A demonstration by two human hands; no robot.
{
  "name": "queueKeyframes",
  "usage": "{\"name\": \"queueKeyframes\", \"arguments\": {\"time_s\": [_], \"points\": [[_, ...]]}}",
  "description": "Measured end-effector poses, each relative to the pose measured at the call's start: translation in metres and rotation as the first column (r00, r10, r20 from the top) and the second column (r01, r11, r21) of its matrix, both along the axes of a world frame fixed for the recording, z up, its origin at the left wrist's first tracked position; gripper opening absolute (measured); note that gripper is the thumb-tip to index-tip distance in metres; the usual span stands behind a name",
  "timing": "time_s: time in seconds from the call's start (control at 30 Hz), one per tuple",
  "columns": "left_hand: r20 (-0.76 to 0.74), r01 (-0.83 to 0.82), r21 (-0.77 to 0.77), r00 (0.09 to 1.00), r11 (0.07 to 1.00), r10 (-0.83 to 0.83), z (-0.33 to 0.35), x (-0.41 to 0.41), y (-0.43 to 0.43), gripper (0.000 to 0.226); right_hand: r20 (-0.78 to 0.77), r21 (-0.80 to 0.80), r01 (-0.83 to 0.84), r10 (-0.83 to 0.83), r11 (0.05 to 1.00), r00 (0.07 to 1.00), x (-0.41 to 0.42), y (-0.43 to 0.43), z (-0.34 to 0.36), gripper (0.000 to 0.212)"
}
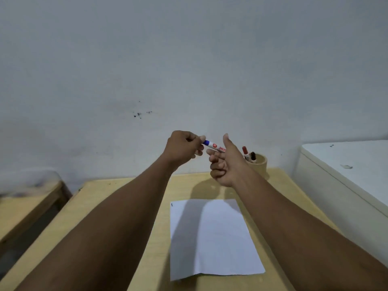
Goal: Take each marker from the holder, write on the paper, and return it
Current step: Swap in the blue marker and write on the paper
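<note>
Both hands are raised above the far part of the wooden table (130, 208). My right hand (225, 164) grips the white barrel of a blue marker (214, 145), thumb pointing up. My left hand (183, 149) pinches the marker's blue cap end. A white sheet of paper (212, 234) lies below on the table, with a small dark mark near its top left corner. The round tan holder (259, 162) stands at the table's back right, just beyond my right hand. A red marker (245, 151) and a dark one (253, 156) stick out of it.
A pale wall rises directly behind the table. A white cabinet or appliance (348, 171) stands to the right of the table. Another wooden surface (25, 211) sits to the left across a gap.
</note>
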State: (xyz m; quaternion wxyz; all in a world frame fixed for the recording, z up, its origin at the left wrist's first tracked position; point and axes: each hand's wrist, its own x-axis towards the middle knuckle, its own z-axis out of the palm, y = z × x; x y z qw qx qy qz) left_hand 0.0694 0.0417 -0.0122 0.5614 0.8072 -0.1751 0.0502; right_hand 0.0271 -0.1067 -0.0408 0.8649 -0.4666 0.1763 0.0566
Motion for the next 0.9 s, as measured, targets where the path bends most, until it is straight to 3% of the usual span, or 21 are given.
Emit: {"name": "queueKeyframes", "arguments": {"time_s": [0.13, 0.27, 0.37, 0.43, 0.53, 0.67, 0.83, 0.9], "points": [[-0.071, -0.075, -0.036, 0.995, 0.997, 0.072, -0.032, -0.007, 0.049, 0.037, 0.022, -0.025, 0.064, -0.063, 0.998, 0.998, 0.006, 0.048, -0.018, 0.035], [-0.163, -0.193, -0.127, 0.972, 0.973, 0.172, -0.06, -0.009, 0.096, 0.036, 0.118, -0.091, 0.059, -0.048, 0.994, 0.992, 0.009, 0.068, -0.033, 0.027], [-0.138, -0.236, 0.082, 0.96, 0.968, 0.245, -0.086, -0.01, 0.134, 0.03, 0.139, -0.154, 0.064, -0.043, 0.986, 0.989, 0.011, 0.065, -0.043, 0.014], [-0.096, -0.197, 0.291, 0.968, 0.936, 0.234, -0.104, -0.012, 0.148, 0.023, 0.147, -0.231, 0.051, -0.017, 0.972, 0.989, 0.013, 0.061, -0.053, 0.01], [-0.084, -0.13, 0.461, 0.978, 0.878, 0.189, -0.126, -0.016, 0.149, 0.015, 0.161, -0.404, 0.024, 0.045, 0.914, 0.986, 0.014, 0.059, -0.078, 0.008], [-0.11, -0.084, 0.537, 0.98, 0.84, 0.168, -0.147, -0.018, 0.135, 0.009, 0.181, -0.544, 0.021, 0.093, 0.839, 0.979, 0.01, 0.066, -0.107, 0.013], [-0.15, -0.056, 0.543, 0.975, 0.838, 0.161, -0.158, -0.016, 0.129, 0.025, 0.164, -0.644, 0.004, 0.134, 0.765, 0.977, 0.006, 0.077, -0.13, 0.007], [-0.197, -0.01, 0.527, 0.971, 0.85, 0.134, -0.158, -0.013, 0.13, 0.043, 0.178, -0.682, 0.026, 0.131, 0.731, 0.975, 0.005, 0.078, -0.134, 0.005]]}}
